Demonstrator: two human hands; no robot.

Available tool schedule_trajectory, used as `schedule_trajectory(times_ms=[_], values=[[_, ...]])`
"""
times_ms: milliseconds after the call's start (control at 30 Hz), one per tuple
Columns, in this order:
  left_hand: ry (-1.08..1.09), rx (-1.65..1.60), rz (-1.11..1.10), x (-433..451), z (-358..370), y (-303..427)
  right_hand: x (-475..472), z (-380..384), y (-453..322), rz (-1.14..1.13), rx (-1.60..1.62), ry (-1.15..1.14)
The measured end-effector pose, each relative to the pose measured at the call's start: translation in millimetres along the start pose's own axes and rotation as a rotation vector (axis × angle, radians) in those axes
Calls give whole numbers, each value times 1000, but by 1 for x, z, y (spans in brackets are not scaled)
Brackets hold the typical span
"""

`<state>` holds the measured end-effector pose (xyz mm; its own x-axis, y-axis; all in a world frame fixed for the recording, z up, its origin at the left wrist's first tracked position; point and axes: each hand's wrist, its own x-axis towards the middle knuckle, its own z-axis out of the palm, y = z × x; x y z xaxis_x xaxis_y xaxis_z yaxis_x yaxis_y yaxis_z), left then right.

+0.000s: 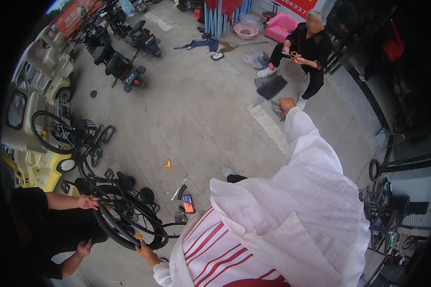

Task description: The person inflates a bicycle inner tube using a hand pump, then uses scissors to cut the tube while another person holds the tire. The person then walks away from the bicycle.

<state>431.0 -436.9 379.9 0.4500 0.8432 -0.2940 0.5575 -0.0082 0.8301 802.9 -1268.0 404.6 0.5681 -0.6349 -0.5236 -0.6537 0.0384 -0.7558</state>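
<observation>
My left hand (pixel 147 252) grips a black inner tube or tire (pixel 119 226) at the rim of a bicycle wheel, lower left. The wheel belongs to a black bicycle (pixel 89 175) lying tipped on the concrete. My right hand (pixel 286 106) is stretched far out to the upper right, its fingers curled around a small dark item that I cannot make out. A co-worker's hand (pixel 88 202) touches the wheel from the left. On the ground lie an orange-handled tool (pixel 168 164), metal wrenches or levers (pixel 179 186) and an orange and blue box (pixel 188 203).
A seated person (pixel 309 46) in black holds orange-handled scissors or pliers at the upper right, beside a black mesh piece (pixel 271 86). Parked scooters (pixel 124 68) stand at the upper left, a pink basin (pixel 246 31) and pink chair (pixel 282 27) at the top. Bicycle parts (pixel 380 211) crowd the right.
</observation>
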Motion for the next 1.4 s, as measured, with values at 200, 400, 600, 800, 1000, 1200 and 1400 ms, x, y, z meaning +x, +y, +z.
schedule_trajectory(times_ms=[200,400,600,800,1000,1200,1400], values=[[118,-34,-52,4,12,23,82,-35,-35,-249,-528,308],[79,1,-156,8,30,47,151,-54,-55,-308,-607,465],[-25,376,-53,27,27,55,208,-56,-83,-363,-643,488],[185,31,-347,-15,81,111,270,-49,-86,-456,-826,497],[235,167,-346,26,104,86,373,-126,-53,-1008,-1077,383],[287,201,-358,21,108,95,386,-89,-63,-938,-1235,216],[346,203,-366,-9,105,108,367,-28,-74,-575,-1540,553]])
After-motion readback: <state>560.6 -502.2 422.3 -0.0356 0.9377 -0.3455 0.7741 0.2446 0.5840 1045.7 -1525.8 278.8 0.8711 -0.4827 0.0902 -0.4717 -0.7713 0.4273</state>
